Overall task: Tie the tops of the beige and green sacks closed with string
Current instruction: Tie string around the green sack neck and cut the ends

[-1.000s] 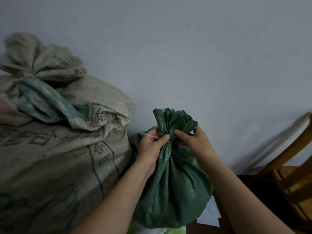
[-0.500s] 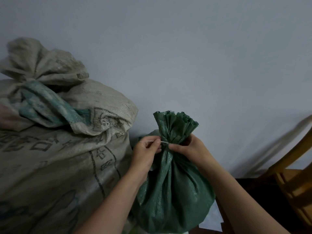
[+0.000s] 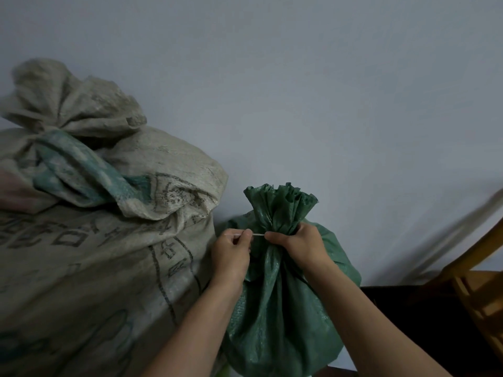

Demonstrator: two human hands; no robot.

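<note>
Both hands are closed at the neck of the green sack [image 3: 277, 308]: the right hand [image 3: 299, 246] curls round the gathered fabric just below the ruffled top, and the left hand [image 3: 231, 254] pinches a thin pale string [image 3: 257, 234] between thumb and forefinger. A plain grey-white wall [image 3: 299, 91] fills the background. The big beige sack [image 3: 95, 268] stands against it on the left, printed with dark lettering, its top bunched and wrapped with a teal band of cloth. The green sack sits just beside it, touching its right flank, upright and smaller. A wooden chair [image 3: 476, 295] shows at the right edge, apart from the sacks. The string runs taut and level between the two hands, a short end poking out past the left fist.
</note>
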